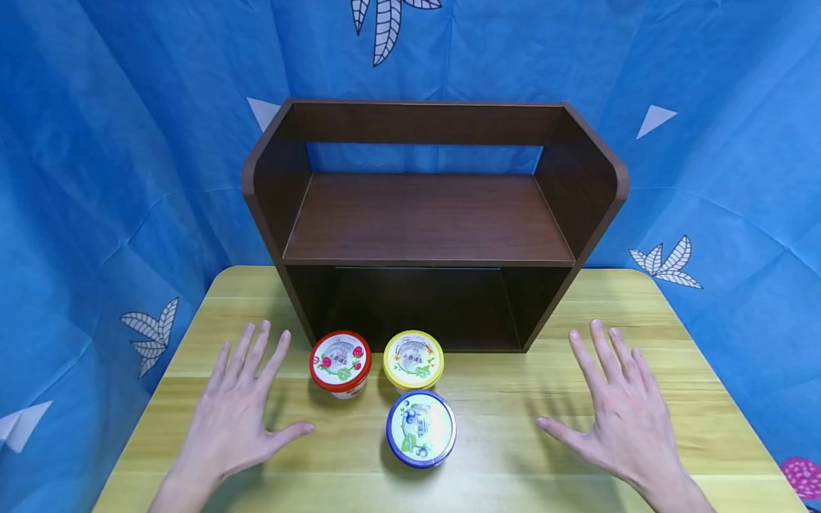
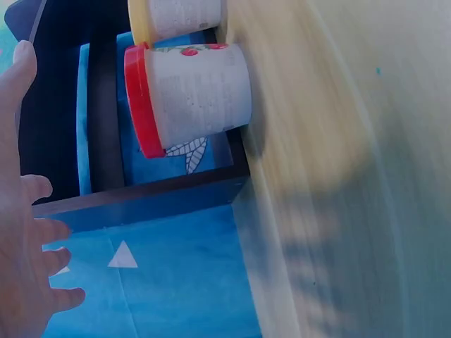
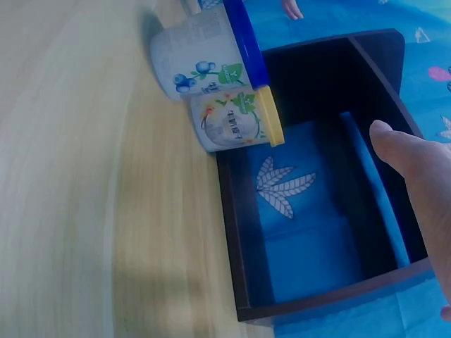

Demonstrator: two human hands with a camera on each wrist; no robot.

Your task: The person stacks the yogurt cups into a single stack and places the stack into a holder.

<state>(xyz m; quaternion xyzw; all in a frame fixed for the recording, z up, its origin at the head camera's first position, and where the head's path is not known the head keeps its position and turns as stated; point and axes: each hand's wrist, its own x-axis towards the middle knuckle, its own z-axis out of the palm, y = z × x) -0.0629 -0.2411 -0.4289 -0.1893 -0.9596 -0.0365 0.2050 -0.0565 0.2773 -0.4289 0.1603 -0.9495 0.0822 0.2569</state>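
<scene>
Three lidded tubs stand upright on the wooden table in front of a dark brown shelf [image 1: 430,221]. The red-lidded tub [image 1: 341,363], with berries on its lid, is at the left. Beside it, the yellow-lidded tub [image 1: 413,360] stands partly behind the blue-lidded tub [image 1: 420,429]. My left hand [image 1: 234,420], fingers spread, hovers left of the red-lidded tub without touching it. On the right, my right hand [image 1: 622,420] is also spread, apart from all the tubs and holding nothing. The left wrist view shows the side of the red-lidded tub [image 2: 197,95].
The shelf has an upper board [image 1: 430,217] and a lower compartment [image 1: 420,306], both with nothing on them in view. A light wooden table [image 1: 500,456] carries everything. Behind it hangs a blue cloth [image 1: 128,142] with leaf and triangle prints.
</scene>
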